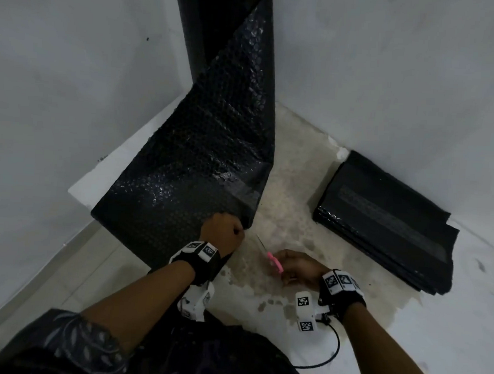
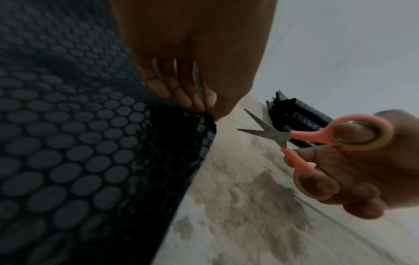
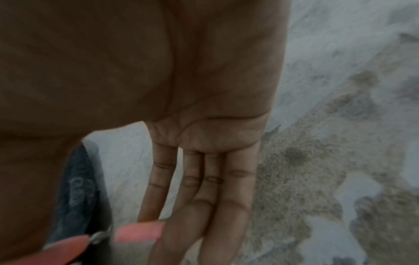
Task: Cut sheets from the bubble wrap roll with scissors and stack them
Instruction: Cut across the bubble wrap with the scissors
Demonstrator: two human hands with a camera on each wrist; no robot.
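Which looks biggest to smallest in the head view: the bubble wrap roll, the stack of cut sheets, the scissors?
1. bubble wrap roll
2. stack of cut sheets
3. scissors, mostly hidden in the right hand

No words, brand names or numbers could be read anywhere. The only signs were black-and-white square code markers on the white blocks of the left wristband [image 1: 200, 249] and the right wristband [image 1: 339, 280], and two more on the white camera housing [image 1: 305, 310] below the right wrist; they carried patterns, not letters.
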